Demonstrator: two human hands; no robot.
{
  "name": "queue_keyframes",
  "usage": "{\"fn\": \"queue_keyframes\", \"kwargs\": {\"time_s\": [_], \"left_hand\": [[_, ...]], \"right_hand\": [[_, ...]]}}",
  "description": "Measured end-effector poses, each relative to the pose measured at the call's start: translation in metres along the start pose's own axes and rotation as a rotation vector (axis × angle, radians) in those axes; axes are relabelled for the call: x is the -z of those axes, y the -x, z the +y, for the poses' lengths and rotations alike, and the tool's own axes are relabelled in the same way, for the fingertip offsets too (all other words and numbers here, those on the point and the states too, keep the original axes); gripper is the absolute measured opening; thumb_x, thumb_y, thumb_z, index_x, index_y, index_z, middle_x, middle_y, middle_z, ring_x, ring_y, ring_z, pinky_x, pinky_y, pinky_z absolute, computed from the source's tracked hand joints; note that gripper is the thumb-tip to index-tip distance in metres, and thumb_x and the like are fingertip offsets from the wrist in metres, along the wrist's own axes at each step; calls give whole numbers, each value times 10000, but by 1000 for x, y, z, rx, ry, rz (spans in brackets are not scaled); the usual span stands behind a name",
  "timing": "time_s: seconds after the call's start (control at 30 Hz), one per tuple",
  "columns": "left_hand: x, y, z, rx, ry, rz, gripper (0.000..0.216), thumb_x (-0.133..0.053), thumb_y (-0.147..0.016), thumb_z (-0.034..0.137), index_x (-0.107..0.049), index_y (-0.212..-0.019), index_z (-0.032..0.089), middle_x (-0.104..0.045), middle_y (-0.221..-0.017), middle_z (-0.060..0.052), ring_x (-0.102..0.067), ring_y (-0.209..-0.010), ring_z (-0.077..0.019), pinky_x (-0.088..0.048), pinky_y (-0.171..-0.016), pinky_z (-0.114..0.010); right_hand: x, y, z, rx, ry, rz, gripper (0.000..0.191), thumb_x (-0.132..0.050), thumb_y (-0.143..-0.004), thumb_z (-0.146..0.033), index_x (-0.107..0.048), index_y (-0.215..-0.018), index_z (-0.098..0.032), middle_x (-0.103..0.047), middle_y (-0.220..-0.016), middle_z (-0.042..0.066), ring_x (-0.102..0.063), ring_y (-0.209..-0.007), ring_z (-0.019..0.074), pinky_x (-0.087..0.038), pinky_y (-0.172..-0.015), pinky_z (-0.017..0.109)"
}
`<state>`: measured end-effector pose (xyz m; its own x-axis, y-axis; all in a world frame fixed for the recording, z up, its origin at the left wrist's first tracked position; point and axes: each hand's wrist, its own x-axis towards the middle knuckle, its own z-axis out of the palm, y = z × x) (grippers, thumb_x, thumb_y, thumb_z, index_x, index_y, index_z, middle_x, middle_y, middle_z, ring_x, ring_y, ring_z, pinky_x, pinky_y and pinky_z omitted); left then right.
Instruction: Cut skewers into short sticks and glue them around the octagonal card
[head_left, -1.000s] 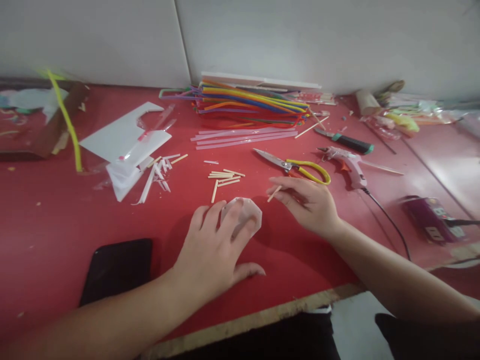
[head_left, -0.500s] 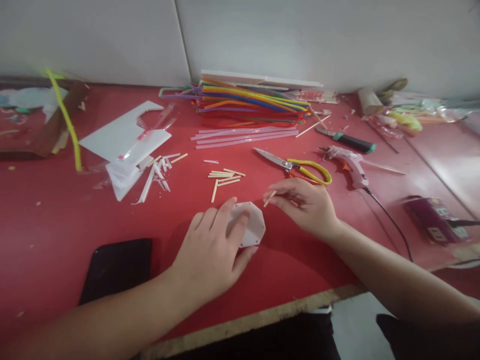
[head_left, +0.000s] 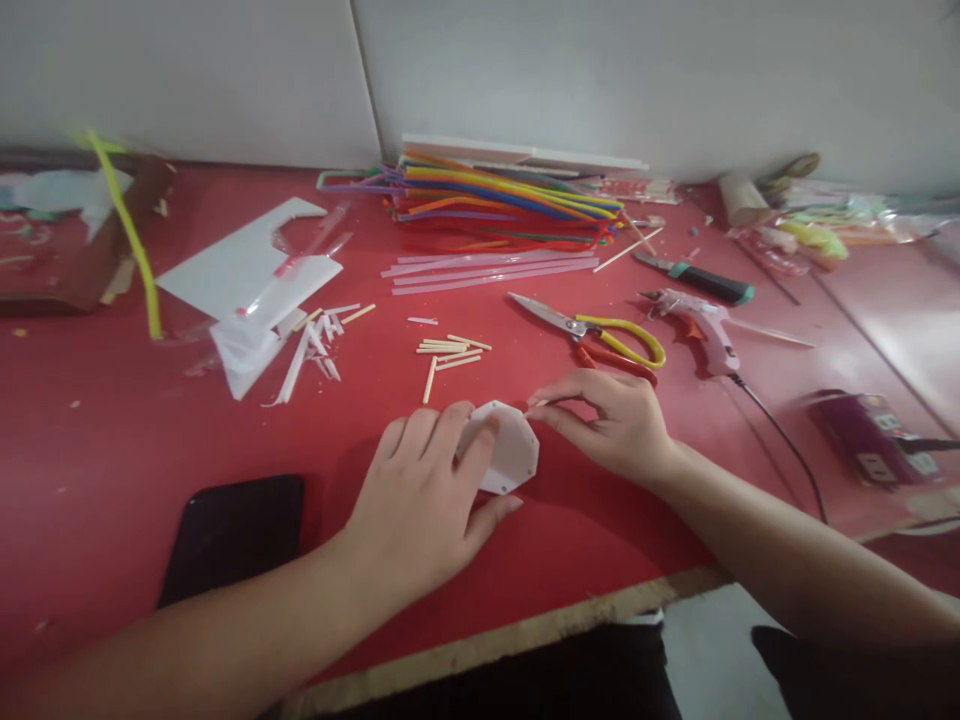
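Observation:
My left hand (head_left: pixel 427 490) grips a white octagonal board piece (head_left: pixel 511 452) with small holes near its corners. The index finger lies across its face, while the thumb rests at the lower edge. Pinched between the thumb and fingertips of my right hand (head_left: pixel 619 425) is a short wooden stick (head_left: pixel 536 403), mostly hidden by the fingers. Its end is at the octagon's upper right edge; whether it enters a hole I cannot tell. Just beyond the piece, several similar short sticks (head_left: pixel 450 349) lie in a loose pile on the red table (head_left: pixel 360 395).
Scissors (head_left: pixel 592 330) with yellow and red handles lie beyond my right hand, near a pink glue gun (head_left: pixel 705 325) and a cutter knife (head_left: pixel 709 283). A black phone (head_left: pixel 232 535) is at left. Pipe cleaners (head_left: pixel 502 195), white scraps (head_left: pixel 315 345) and a purple power box (head_left: pixel 862 435) surround the work.
My right hand has brought the stick slightly left and down to the octagon's edge. The octagon has turned and shifted a little to the right in my left hand.

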<state>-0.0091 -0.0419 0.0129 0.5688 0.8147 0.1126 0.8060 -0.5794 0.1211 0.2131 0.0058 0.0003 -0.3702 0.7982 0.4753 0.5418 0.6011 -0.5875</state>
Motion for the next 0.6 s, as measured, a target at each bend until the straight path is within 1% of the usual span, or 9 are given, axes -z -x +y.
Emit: {"fn": "queue_keyframes", "kwargs": {"time_s": [0.2, 0.33, 0.6], "left_hand": [[0, 0, 0, -5, -14, 4, 532, -531, -886, 446, -555, -1311, 128, -579, -1224, -177, -515, -962, -345, -418, -783, -464], [1, -1, 0, -5, -9, 9, 521, -535, -885, 439, -564, -1300, 125, -580, -1222, -184, -519, -975, -350, -421, -790, -468], [3, -1, 1, 8, -6, -20, 517, -538, -888, 441, -567, -1300, 130, -582, -1227, -184, -524, -969, -348, -425, -796, -472]], "right_hand": [[-1, -2, -1, -2, 8, 5, 88, -693, -828, -153, -688, -889, -217, -759, -829, -8, -721, -743, 132, -575, -715, 215], [-3, -2, -1, 1, -19, 1, 90, -683, -836, -160, -698, -902, -219, -761, -837, -7, -724, -750, 133, -578, -714, 218], [-3, -1, -2, -5, -26, -15, 106, -671, -846, -178, -703, -921, -245, -763, -844, -7, -728, -755, 148, -593, -706, 249]]}}
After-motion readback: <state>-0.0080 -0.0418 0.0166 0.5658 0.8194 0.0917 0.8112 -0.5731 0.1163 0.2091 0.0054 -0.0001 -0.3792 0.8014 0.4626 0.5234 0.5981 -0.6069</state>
